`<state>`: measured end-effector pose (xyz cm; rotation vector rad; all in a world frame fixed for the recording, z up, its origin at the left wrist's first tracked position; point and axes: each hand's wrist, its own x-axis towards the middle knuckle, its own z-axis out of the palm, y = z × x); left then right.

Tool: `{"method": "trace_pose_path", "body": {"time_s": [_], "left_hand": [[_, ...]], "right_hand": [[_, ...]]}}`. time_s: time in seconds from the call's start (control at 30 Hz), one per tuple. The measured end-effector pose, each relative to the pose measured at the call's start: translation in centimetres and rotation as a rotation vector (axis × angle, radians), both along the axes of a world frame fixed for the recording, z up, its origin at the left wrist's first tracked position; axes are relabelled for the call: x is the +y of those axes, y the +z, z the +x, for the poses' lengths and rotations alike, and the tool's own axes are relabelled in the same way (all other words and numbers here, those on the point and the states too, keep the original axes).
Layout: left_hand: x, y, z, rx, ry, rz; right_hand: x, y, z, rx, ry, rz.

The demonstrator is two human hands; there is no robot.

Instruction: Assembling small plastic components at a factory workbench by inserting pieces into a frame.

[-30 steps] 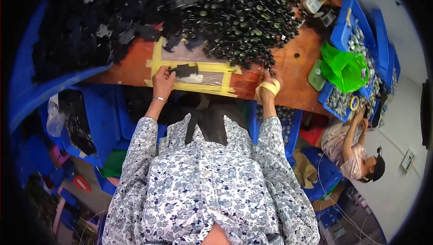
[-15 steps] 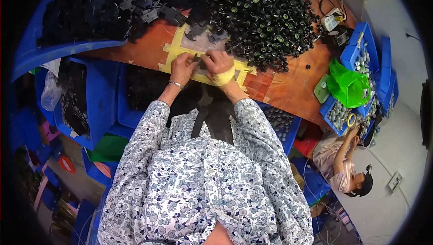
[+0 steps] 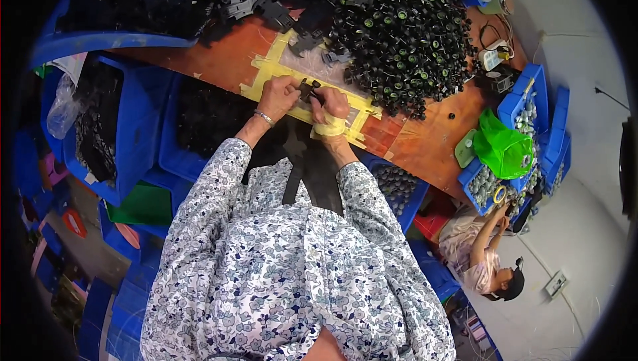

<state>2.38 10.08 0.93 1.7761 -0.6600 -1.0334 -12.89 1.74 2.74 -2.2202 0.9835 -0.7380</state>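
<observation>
Over the near edge of the table, my left hand point(image 3: 278, 97) is closed, pinching a small black plastic part point(image 3: 306, 89) at its left side. Close on the other side, my right hand point(image 3: 331, 104), with a yellow wrap round its lower palm, has its fingers closed on the same part. Its exact shape is partly hidden by the fingers. Just beyond lies a clear sheet edged with yellow tape point(image 3: 282, 43) on the table. A heap of small black wheel-like pieces point(image 3: 405, 35), some with green centres, rises beyond my right hand. Flat black plastic parts point(image 3: 274, 12) lie farther left.
Blue bins point(image 3: 143, 138) with black parts stand below the table's left side. At right are a green bag point(image 3: 503, 145), blue trays of grey pieces point(image 3: 483, 187), and a power strip point(image 3: 494, 55). Another person point(image 3: 484, 254) works there. The table point(image 3: 432, 141) is reddish-brown.
My view has turned slightly, shifting the surroundings. The black part now shows more clearly between my hands, and my right hand has moved from above it to its right side.
</observation>
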Motion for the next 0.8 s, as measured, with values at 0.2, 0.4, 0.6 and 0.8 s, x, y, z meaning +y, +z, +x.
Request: {"method": "trace_pose_path", "body": {"time_s": [0.2,0.4,0.6,0.8], "left_hand": [[0.4,-0.8,0.0,-0.084,-0.026,-0.015],[0.4,-0.1,-0.2,-0.114,-0.057,-0.071],[0.4,0.4,-0.2,-0.109,-0.063,-0.053],[0.9,0.4,-0.7,-0.158,-0.043,-0.034]], "right_hand": [[-0.3,0.0,0.5,0.055,0.060,-0.116],[-2.1,0.0,0.3,0.133,0.316,-0.257],[-2.1,0.4,0.6,0.111,0.341,-0.199],[-3.3,0.7,4.1,-0.052,0.088,-0.005]]}}
